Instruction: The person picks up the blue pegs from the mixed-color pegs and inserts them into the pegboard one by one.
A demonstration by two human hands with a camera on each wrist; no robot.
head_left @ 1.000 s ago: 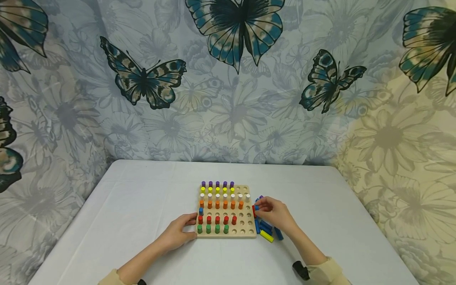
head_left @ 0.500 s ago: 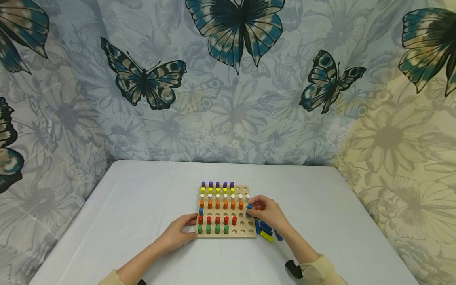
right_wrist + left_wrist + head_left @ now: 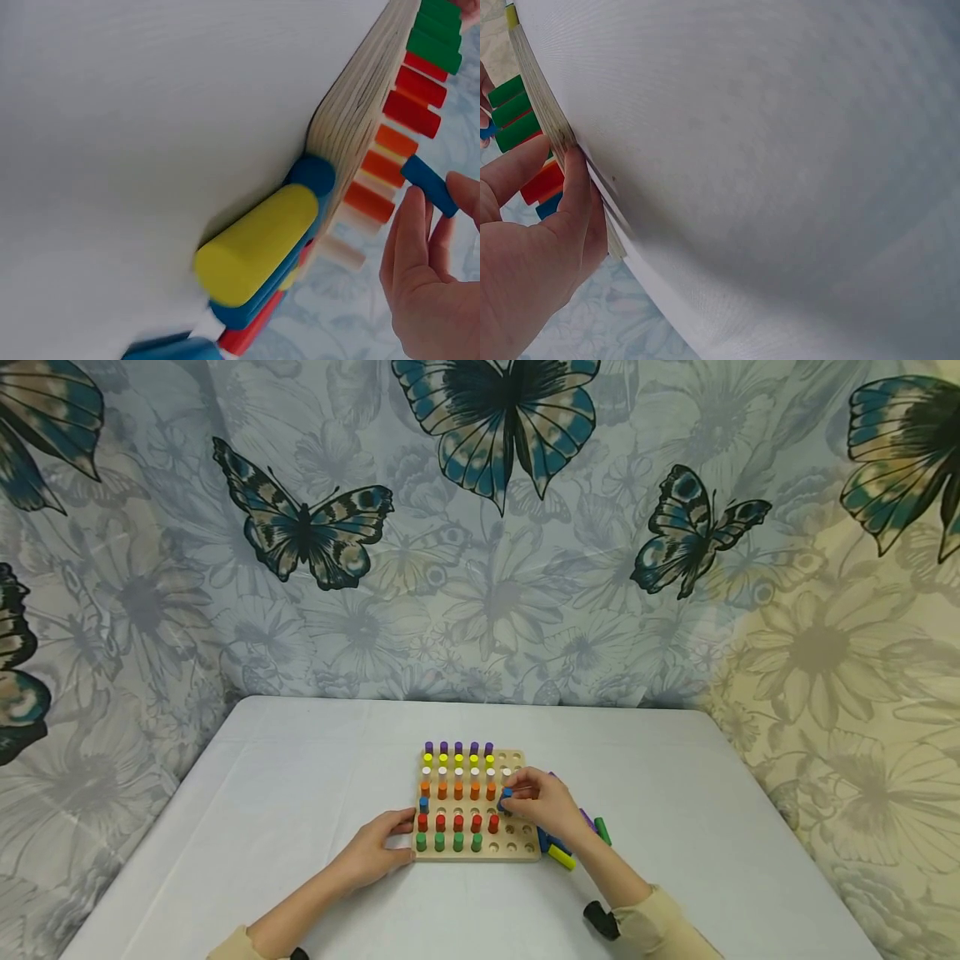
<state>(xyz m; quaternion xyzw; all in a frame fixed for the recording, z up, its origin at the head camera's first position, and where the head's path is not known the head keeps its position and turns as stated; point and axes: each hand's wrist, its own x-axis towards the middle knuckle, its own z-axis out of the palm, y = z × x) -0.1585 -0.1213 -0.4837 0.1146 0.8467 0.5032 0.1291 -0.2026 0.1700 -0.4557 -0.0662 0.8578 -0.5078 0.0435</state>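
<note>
A wooden pegboard (image 3: 517,758) lies on the table with upright pegs in rows: purple (image 3: 458,748), yellow (image 3: 458,761), white (image 3: 442,773), orange (image 3: 457,791), red (image 3: 457,822) and green (image 3: 457,842). One blue peg (image 3: 423,806) stands at the left end between the orange and red rows. My right hand (image 3: 551,802) pinches another blue peg (image 3: 430,185), tilted, over the right part of the board near the orange row. Against the board's left edge rest the extended fingers of my left hand (image 3: 375,847), its thumb by the near left corner.
Loose pegs lie to the right of the board, partly under my right forearm: a yellow one (image 3: 561,857), a green one (image 3: 602,831), a purple one (image 3: 588,819) and several blue. A white cloth (image 3: 300,760) covers the table; a butterfly-patterned curtain (image 3: 495,568) hangs behind.
My right hand has carried the blue peg leftward from the loose pegs to above the board. A green and a purple loose peg now show beside the forearm. My left hand has stayed put.
</note>
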